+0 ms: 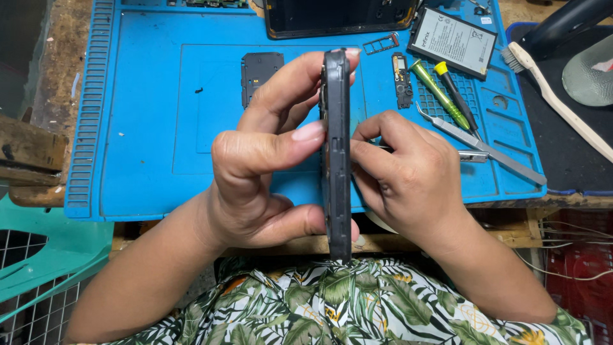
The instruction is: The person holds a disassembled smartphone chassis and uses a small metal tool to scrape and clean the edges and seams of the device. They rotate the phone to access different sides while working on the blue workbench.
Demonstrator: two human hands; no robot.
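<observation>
A dark phone body (336, 153) stands on edge in mid-air over the front of the blue work mat (140, 128). My left hand (255, 172) grips it, thumb pressed on the near side edge and fingers wrapped over the top. My right hand (408, 176) is on the phone's right face, fingers curled around a thin metal tool (472, 155) whose tip is hidden against the phone.
On the mat lie a black cover plate (260, 71), a small black part (402, 80), a card tray (381, 43), a phone battery (453, 41), two screwdrivers (447, 92), tweezers (491, 150) and another open phone (338, 16). A brush (555, 99) lies at right.
</observation>
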